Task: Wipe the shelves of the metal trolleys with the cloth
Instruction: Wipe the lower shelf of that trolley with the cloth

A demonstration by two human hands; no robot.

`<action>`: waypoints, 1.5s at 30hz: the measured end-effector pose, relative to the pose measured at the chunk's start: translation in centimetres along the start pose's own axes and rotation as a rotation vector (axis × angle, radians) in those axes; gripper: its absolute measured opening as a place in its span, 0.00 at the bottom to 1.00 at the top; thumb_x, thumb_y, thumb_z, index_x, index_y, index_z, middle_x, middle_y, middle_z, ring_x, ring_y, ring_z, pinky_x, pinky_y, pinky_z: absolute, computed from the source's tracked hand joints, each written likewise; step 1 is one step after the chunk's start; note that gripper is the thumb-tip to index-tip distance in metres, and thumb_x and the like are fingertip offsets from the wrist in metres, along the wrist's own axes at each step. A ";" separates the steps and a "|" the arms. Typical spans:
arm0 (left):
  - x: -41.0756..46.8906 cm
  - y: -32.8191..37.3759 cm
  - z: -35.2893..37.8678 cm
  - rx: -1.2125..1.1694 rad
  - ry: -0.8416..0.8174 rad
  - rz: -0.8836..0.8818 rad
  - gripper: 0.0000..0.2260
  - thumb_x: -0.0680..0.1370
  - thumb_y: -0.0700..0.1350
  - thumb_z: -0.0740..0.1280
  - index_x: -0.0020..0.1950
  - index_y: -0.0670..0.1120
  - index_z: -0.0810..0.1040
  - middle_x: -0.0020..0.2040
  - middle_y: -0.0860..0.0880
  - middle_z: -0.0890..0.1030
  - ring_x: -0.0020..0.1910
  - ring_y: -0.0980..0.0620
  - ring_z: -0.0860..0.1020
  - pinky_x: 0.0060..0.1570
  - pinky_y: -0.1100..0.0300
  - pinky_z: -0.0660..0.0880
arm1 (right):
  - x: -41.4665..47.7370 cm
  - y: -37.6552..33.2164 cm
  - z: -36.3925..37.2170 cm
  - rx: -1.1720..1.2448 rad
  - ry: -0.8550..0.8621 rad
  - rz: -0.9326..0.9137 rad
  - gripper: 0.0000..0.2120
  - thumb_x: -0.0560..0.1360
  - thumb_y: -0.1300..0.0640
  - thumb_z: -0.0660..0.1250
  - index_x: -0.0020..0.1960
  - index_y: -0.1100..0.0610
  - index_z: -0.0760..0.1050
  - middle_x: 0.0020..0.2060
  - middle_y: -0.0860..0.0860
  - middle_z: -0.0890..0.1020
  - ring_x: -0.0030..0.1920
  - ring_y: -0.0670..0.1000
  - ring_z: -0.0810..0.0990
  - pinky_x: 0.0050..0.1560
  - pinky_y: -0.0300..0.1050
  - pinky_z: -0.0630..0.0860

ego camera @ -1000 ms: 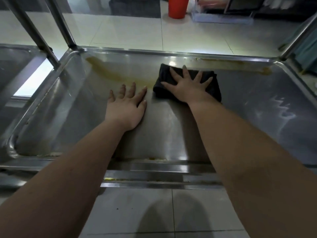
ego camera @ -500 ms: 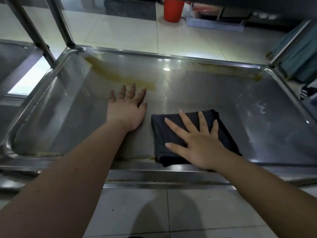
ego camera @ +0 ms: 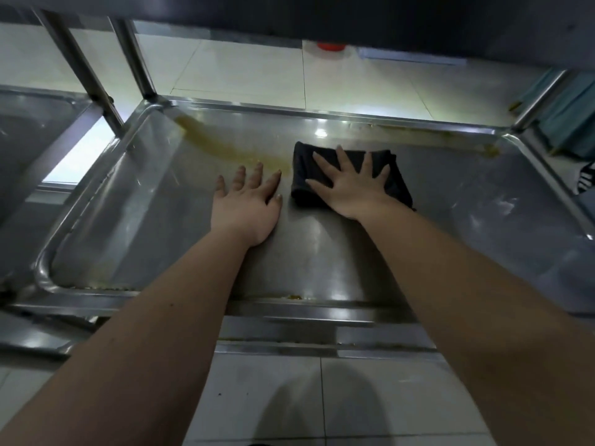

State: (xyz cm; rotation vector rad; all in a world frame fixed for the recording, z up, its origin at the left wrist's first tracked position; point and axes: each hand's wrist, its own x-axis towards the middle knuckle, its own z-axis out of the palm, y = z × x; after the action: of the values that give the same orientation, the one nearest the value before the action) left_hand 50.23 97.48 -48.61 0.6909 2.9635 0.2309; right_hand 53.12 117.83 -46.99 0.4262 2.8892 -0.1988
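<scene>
Right hand (ego camera: 351,185) flat on the dark folded cloth (ego camera: 351,173), fingers straight and spread, pressing it onto the trolley shelf (ego camera: 467,226). Cloth sits mid-shelf toward the far rim, its left edge right at the end of a yellowish smear (ego camera: 222,144) running diagonally from the far-left corner. Left hand (ego camera: 248,209) released, palm down on bare steel just beside the cloth, fingertips touching the smear. Second trolley shelf (ego camera: 35,123) at left. Tiled floor (ego camera: 238,72) beyond.
</scene>
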 end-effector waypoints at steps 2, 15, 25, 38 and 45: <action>-0.1 0.0 0.0 -0.007 0.001 -0.005 0.24 0.84 0.58 0.46 0.80 0.62 0.49 0.82 0.53 0.46 0.81 0.47 0.44 0.76 0.40 0.41 | -4.7 0.9 1.0 -0.035 -0.003 -0.032 0.32 0.74 0.24 0.41 0.75 0.29 0.37 0.80 0.44 0.39 0.77 0.66 0.36 0.70 0.75 0.36; 0.2 0.0 0.6 -0.001 0.048 -0.017 0.24 0.83 0.59 0.48 0.80 0.61 0.51 0.82 0.52 0.48 0.81 0.46 0.46 0.76 0.39 0.41 | -14.6 -1.5 3.6 -0.082 -0.057 -0.065 0.38 0.62 0.21 0.30 0.70 0.26 0.27 0.77 0.42 0.30 0.75 0.67 0.31 0.68 0.77 0.34; 0.2 -0.1 0.4 -0.008 0.027 -0.019 0.24 0.83 0.60 0.47 0.80 0.63 0.51 0.82 0.53 0.48 0.81 0.47 0.46 0.76 0.40 0.41 | -15.7 2.8 2.8 -0.056 -0.075 -0.008 0.33 0.64 0.21 0.34 0.66 0.22 0.27 0.77 0.38 0.33 0.77 0.61 0.32 0.71 0.73 0.34; 0.4 -0.8 -1.6 -0.292 -0.095 -0.015 0.20 0.86 0.54 0.48 0.79 0.60 0.59 0.82 0.50 0.50 0.80 0.48 0.43 0.75 0.44 0.38 | -14.8 -6.9 4.2 -0.002 -0.035 -0.066 0.34 0.73 0.22 0.42 0.74 0.29 0.34 0.77 0.44 0.32 0.73 0.69 0.27 0.65 0.76 0.29; -4.4 3.2 -3.5 -0.175 -0.025 0.078 0.22 0.85 0.49 0.53 0.80 0.53 0.60 0.81 0.47 0.54 0.80 0.46 0.47 0.77 0.47 0.42 | -14.6 -3.8 0.6 0.256 -0.232 -0.093 0.29 0.79 0.32 0.52 0.76 0.30 0.43 0.79 0.42 0.37 0.77 0.59 0.30 0.71 0.66 0.27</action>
State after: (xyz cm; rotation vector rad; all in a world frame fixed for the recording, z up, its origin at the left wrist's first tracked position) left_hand 55.12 97.94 -44.39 0.7806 2.8511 0.4774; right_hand 65.75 110.14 -43.88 0.2885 2.6641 -0.5969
